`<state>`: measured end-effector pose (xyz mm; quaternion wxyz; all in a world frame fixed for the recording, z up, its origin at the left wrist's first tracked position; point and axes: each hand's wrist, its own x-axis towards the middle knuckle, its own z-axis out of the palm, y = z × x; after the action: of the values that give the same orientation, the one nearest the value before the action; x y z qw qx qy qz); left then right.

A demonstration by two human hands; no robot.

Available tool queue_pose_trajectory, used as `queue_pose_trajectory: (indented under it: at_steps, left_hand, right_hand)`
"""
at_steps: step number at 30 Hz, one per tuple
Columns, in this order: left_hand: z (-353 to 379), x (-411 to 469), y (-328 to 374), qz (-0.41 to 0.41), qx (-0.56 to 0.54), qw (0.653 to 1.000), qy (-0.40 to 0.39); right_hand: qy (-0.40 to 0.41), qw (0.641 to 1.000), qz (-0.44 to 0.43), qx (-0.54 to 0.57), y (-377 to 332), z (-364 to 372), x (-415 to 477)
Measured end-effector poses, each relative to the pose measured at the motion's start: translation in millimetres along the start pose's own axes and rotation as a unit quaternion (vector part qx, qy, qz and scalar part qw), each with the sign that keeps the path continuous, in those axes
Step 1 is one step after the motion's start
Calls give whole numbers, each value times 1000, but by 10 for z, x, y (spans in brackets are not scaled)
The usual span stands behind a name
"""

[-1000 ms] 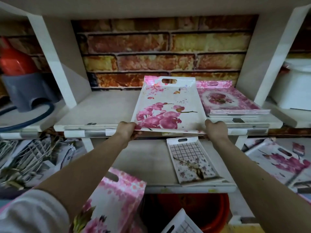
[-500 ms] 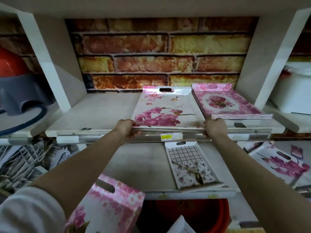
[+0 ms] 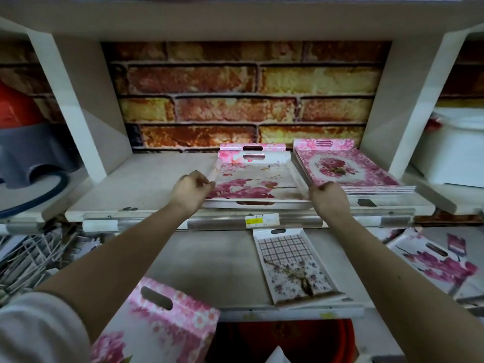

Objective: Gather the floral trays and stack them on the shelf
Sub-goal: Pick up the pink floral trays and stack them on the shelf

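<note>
Pale wooden shelf board (image 3: 146,184) is holding it all. Just right of the right hand (image 3: 328,199), a stack of pink rose-print rectangular trays (image 3: 348,169) is sitting. Between both hands, the white orchid-print plastic tray (image 3: 256,182) is lying flat. Left hand (image 3: 192,191) is pinching its left rim. Right hand is sitting at the front-right corner with fingers hidden, so can't tell its grip.

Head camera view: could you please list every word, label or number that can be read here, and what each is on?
Yellow and white price sticker on the metal front rail of the upper white shelf: print too small and blurred to read.
Small yellow sticker on the front edge of the lower shelf: blurred, unreadable.
White tray with pink orchids: flower pattern only, no text seen.
</note>
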<state>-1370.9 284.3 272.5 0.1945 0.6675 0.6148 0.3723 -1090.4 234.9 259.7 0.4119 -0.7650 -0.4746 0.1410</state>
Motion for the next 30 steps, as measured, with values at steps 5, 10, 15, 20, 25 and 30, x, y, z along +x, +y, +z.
queue_pose_trajectory:
  at_steps: [5,10,15,20,25,30]
  left_hand:
    - [18,-178,42,94,-128,984,-84]
    - [3,-197,-42,144,-67,982,-105]
    - [52,-53,-68,145,-37,985,-80]
    - [175,129,-46,118,-38,991,-59]
    - [310,309,-67,78,-66,993,-60]
    - [514,375,-183,84,-55,992,-80]
  right_hand:
    - [-42,975,-170,-136,-82,-80,-84]
    - [-168,949,-259,-57,-108,-150,-202]
    - [-100,946,-294,-97,-124,-28,-109]
    - [-43,950,-275,-138,-137,186,53]
    - [-18,953,-254,-163,-125,337,185]
    - [-49,959,-236,-151,18,440,253]
